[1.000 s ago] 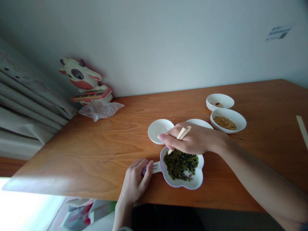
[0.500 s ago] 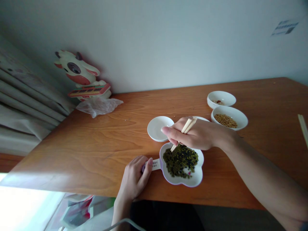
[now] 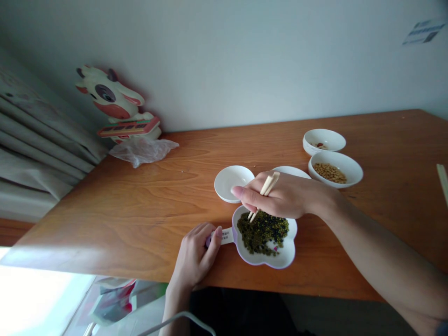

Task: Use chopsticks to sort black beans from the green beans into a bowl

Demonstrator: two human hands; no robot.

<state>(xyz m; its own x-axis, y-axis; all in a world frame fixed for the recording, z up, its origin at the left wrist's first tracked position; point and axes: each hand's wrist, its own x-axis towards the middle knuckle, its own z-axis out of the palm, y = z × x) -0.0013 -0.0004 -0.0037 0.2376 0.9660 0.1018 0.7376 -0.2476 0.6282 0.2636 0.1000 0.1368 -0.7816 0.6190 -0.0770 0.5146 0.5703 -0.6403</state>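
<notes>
A white flower-shaped dish with a short handle sits near the table's front edge, holding a heap of dark green beans. My left hand grips the dish's handle. My right hand hovers over the dish's far side and holds a pair of wooden chopsticks, whose tips point down into the beans. An empty white saucer lies just behind the dish on the left. Another white dish shows partly behind my right hand.
A white bowl of tan soybeans and a small white bowl with a few reddish bits stand at the back right. A cow-shaped toy and crumpled clear plastic sit at the back left. A wooden stick lies at the right edge.
The view has tilted slightly, shifting everything a little. My right hand lifted the chopsticks a bit, then lowered the tips back into the beans. My left hand keeps hold of the handle.
</notes>
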